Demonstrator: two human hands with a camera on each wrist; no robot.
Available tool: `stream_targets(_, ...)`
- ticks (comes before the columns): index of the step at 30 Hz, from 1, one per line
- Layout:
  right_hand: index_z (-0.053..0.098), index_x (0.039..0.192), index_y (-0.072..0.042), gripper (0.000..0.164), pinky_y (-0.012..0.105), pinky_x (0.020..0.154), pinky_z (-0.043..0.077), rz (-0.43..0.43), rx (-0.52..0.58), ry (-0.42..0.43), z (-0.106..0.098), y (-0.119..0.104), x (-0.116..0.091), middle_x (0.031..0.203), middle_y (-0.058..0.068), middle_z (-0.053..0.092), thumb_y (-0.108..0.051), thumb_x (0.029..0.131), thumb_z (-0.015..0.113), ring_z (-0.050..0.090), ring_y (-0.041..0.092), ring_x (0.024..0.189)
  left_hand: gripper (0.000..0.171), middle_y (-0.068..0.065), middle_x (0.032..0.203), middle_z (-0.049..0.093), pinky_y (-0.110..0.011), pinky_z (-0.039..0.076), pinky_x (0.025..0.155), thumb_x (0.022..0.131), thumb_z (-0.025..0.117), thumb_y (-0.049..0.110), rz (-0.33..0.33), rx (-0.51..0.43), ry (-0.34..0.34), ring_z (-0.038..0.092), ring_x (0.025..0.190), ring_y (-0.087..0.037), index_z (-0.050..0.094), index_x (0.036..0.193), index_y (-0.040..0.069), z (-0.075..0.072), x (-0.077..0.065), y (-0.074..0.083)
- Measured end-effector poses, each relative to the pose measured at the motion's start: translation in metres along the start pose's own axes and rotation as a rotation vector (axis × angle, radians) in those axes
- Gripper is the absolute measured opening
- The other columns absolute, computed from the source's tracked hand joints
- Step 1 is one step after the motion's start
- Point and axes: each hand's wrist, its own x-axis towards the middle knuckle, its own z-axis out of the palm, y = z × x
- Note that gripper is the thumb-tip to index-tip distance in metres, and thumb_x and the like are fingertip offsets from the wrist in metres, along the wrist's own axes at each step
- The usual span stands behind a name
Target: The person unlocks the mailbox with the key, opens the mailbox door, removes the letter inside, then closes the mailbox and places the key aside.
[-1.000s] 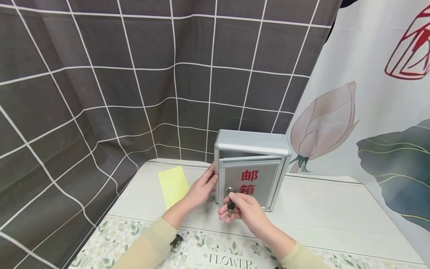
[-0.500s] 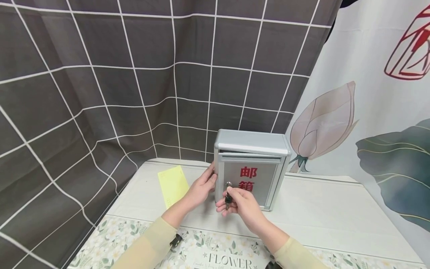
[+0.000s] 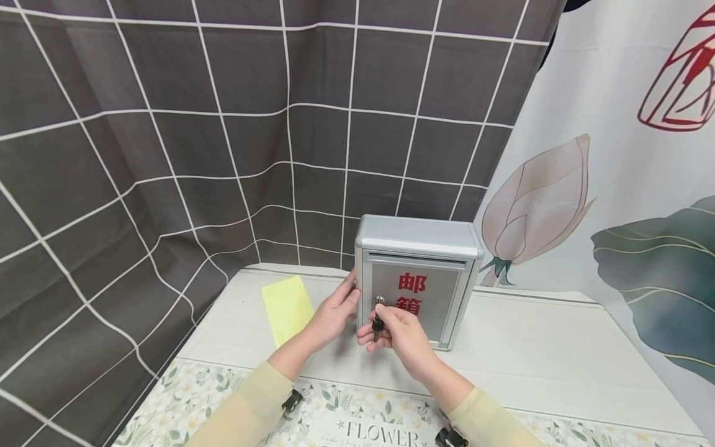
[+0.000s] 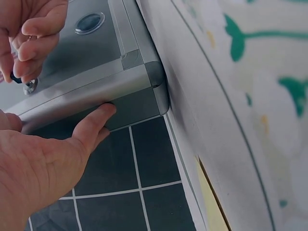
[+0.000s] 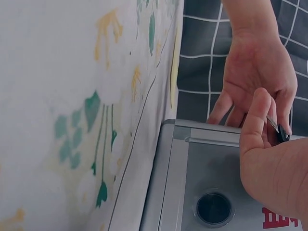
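A silver metal mailbox (image 3: 419, 234) with red characters stands upright on the table, its front door (image 3: 438, 304) flush with the frame. My left hand (image 3: 334, 313) rests against the box's left side, fingers mostly straight; the left wrist view shows fingertips (image 4: 107, 111) on that side panel. At the door's left edge, my right hand (image 3: 404, 338) pinches a key at the round lock (image 3: 379, 300). A black-headed piece (image 3: 377, 323), apparently a second key, dangles below its fingers. The lock (image 4: 31, 87) also shows in the left wrist view, beside the right fingers.
A yellow envelope-like paper (image 3: 286, 305) lies on the table left of the mailbox. A floral cloth (image 3: 335, 400) printed FLOWER covers the near part. Behind hangs a dark grid-patterned curtain (image 3: 313, 136), and a white curtain (image 3: 558, 248) with lotus print hangs to the right.
The mailbox door, ajar at the top a second ago, has swung in flush with the frame. My right hand moved slightly up and left with the key; my left hand stayed on the side.
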Motion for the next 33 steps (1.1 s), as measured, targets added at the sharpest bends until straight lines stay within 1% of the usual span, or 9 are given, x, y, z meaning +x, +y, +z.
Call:
stream_targets(6, 0.063, 0.125, 0.013, 0.049, 0.031, 0.071, 0.069, -0.003, 0.002, 0.007, 0.0003, 0.0013, 0.0016, 0.1, 0.022, 0.082, -0.034, 0.12, 0.051, 0.082, 0.022, 0.084, 0.063, -0.015, 0.18, 0.032, -0.059, 0.055, 0.116, 0.122, 0.045, 0.035, 0.005, 0.01, -0.004, 0.046, 0.156, -0.044, 0.023, 0.18, 0.023, 0.0003, -0.0006, 0.0006)
stream_targets(10, 0.064, 0.13, 0.014, 0.051, 0.031, 0.073, 0.069, -0.002, 0.006, 0.005, 0.0005, 0.0014, 0.0017, 0.102, 0.022, 0.082, -0.034, 0.12, 0.051, 0.082, 0.022, 0.085, 0.063, -0.016, 0.18, 0.033, -0.06, 0.054, 0.117, 0.122, 0.044, 0.034, 0.012, -0.004, -0.016, 0.043, 0.158, -0.044, 0.022, 0.18, 0.024, -0.0002, -0.0006, -0.0005)
stream_targets(16, 0.062, 0.135, 0.014, 0.053, 0.03, 0.076, 0.069, -0.012, 0.026, -0.011, -0.0001, 0.0015, 0.0014, 0.105, 0.021, 0.082, -0.036, 0.12, 0.052, 0.082, 0.022, 0.088, 0.063, -0.015, 0.181, 0.032, -0.057, 0.054, 0.118, 0.122, 0.044, 0.035, 0.015, 0.012, -0.016, 0.045, 0.157, -0.044, 0.022, 0.18, 0.024, -0.0007, -0.0001, -0.003)
stream_targets(21, 0.062, 0.132, 0.014, 0.049, 0.029, 0.075, 0.068, -0.021, 0.04, -0.006, 0.0002, 0.0022, 0.0021, 0.105, 0.02, 0.082, -0.033, 0.12, 0.052, 0.082, 0.022, 0.089, 0.063, -0.012, 0.182, 0.029, -0.058, 0.053, 0.118, 0.122, 0.044, 0.036, 0.017, 0.02, -0.012, 0.04, 0.161, -0.042, 0.023, 0.18, 0.025, -0.0002, 0.0005, -0.0028)
stream_targets(27, 0.063, 0.119, 0.013, 0.047, 0.028, 0.074, 0.068, -0.055, 0.034, 0.018, 0.0009, 0.0023, 0.0027, 0.102, 0.022, 0.082, -0.034, 0.118, 0.06, 0.083, 0.023, 0.088, 0.063, -0.011, 0.182, 0.03, -0.06, 0.053, 0.117, 0.122, 0.044, 0.036, 0.025, 0.024, -0.004, 0.039, 0.161, -0.041, 0.023, 0.18, 0.024, 0.0011, 0.0013, -0.0019)
stream_targets(30, 0.065, 0.117, 0.012, 0.045, 0.028, 0.074, 0.068, -0.051, 0.028, 0.034, 0.0008, 0.0024, 0.0025, 0.102, 0.022, 0.082, -0.033, 0.117, 0.063, 0.083, 0.024, 0.088, 0.063, -0.012, 0.182, 0.031, -0.061, 0.049, 0.121, 0.122, 0.045, 0.035, 0.025, 0.034, 0.008, 0.038, 0.162, -0.041, 0.024, 0.18, 0.023, 0.0019, 0.0006, -0.0007)
stream_targets(33, 0.066, 0.118, 0.012, 0.045, 0.029, 0.074, 0.069, -0.05, 0.024, 0.048, 0.0011, 0.002, 0.002, 0.102, 0.022, 0.082, -0.033, 0.115, 0.065, 0.083, 0.025, 0.089, 0.062, -0.012, 0.181, 0.032, -0.062, 0.044, 0.125, 0.122, 0.046, 0.034, 0.022, 0.045, 0.02, 0.036, 0.163, -0.041, 0.026, 0.18, 0.023, 0.0026, -0.0003, 0.0004)
